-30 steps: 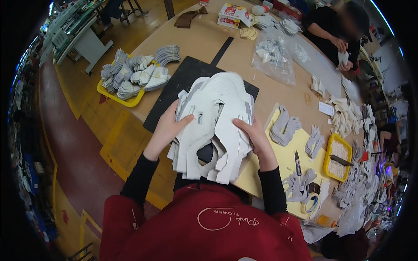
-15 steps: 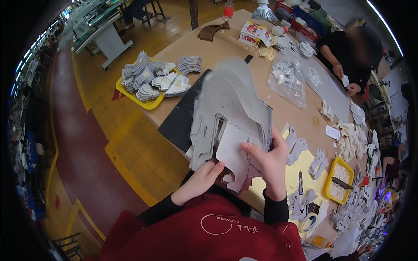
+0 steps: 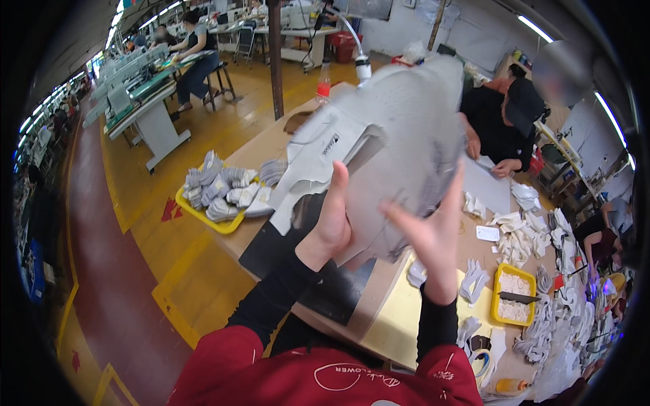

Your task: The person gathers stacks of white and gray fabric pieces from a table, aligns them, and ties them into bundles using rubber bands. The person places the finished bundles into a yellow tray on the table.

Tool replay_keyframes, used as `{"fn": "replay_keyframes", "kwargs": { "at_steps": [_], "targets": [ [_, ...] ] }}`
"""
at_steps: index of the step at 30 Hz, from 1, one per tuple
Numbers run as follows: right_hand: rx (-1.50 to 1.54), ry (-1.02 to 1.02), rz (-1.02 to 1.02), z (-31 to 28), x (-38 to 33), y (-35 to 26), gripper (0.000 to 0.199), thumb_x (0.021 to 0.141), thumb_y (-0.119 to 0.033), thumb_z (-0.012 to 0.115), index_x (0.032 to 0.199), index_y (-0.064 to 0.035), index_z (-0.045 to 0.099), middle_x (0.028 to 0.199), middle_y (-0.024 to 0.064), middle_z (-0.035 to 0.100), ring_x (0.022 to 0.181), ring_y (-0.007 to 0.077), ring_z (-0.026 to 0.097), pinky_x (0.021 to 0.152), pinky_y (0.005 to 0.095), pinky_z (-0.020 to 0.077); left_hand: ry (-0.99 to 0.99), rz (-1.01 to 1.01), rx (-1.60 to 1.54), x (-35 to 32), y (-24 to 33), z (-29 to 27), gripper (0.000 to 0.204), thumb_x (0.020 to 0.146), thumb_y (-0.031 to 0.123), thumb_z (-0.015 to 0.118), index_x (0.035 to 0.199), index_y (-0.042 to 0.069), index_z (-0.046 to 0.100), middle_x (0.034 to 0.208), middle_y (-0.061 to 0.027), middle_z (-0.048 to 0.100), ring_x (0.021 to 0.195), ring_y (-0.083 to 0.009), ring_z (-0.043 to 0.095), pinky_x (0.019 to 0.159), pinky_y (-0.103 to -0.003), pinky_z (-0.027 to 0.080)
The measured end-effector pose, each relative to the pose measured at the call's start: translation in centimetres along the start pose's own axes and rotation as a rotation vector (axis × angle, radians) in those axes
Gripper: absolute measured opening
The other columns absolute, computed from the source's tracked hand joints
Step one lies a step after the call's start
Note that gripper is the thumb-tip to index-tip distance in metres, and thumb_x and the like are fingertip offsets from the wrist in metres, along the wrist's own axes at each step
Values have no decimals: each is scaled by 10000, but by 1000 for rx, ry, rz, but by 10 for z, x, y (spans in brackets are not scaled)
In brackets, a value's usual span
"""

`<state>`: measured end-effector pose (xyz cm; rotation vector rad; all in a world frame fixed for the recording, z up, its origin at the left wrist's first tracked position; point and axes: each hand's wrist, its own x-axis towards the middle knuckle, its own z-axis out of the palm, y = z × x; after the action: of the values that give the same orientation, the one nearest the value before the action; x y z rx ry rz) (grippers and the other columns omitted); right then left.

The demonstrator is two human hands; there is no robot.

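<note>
A blurred bundle of pale grey shoe uppers [image 3: 406,145] is held up over the near edge of the table. My left hand [image 3: 330,227] grips its near left side, thumb pointing up along it. On the near right side, my right hand [image 3: 437,233] has its fingers behind the bundle and its thumb across the front, smeared by motion. Flat cut panels with a small dark print stick out on the left of the bundle. Beneath lies a black mat [image 3: 342,294], partly covered by the bundle and my arms.
A yellow tray [image 3: 233,224] of bundled grey pieces stands at the table's left edge. To the right are a yellow tray [image 3: 497,308] with a dark blade across it, a tape roll [image 3: 482,362] and piles of cut pieces [image 3: 518,237]. A co-worker [image 3: 504,125] works across the table.
Both hands have lifted the bundle up and away from me, tilting it to the right. The head view has risen, showing more of the room.
</note>
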<state>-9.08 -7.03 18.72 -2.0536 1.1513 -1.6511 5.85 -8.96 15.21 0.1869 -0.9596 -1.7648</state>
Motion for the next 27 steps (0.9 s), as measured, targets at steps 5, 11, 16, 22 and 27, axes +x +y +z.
{"fn": "replay_keyframes", "kwargs": {
  "at_steps": [5, 11, 16, 22, 27],
  "targets": [
    [422, -55, 194, -1, -18, 28, 1136, 643, -148, 839, 1519, -10, 129, 1381, 213, 469, 1281, 323, 496, 1070, 407, 385, -31, 52, 265, 4, -22, -40, 875, 946, 717, 252, 1489, 33, 309, 1471, -118, 435, 1352, -270, 428, 1137, -415, 322],
    [283, -141, -16, -4, -30, 18, 1065, 591, -125, 842, 1478, -10, 265, 1370, 169, 485, 1288, 284, 486, 1080, 384, 364, 65, 100, 236, 4, -38, -61, 844, 947, 685, 373, 1436, -3, 377, 1391, -109, 511, 1258, -211, 510, 1070, -359, 387],
    [461, -208, 101, -30, -11, 28, 1013, 601, -72, 825, 1469, -14, 305, 1303, 164, 558, 1221, 261, 542, 1065, 381, 371, -179, -81, 423, 6, -8, -65, 1135, 770, 874, 381, 1432, -48, 376, 1378, -153, 527, 1282, -246, 500, 1069, -381, 401],
    [291, -189, -43, -19, -2, 26, 815, 744, -323, 797, 1404, 16, 461, 1388, 207, 517, 1297, 326, 489, 1097, 397, 332, -106, 2, -56, 2, -36, -57, 895, 884, 692, 508, 1482, 51, 325, 1402, -107, 497, 1256, -220, 518, 1062, -380, 426],
    [-187, -79, -267, 1, -18, 1, 1076, 706, -513, 804, 1496, 2, 286, 1478, 278, 366, 1351, 414, 409, 1076, 466, 365, -57, 145, -583, 11, -27, -22, 896, 881, 745, 427, 1485, 91, 331, 1422, -143, 479, 1233, -290, 545, 1017, -417, 489]
  ]
}}
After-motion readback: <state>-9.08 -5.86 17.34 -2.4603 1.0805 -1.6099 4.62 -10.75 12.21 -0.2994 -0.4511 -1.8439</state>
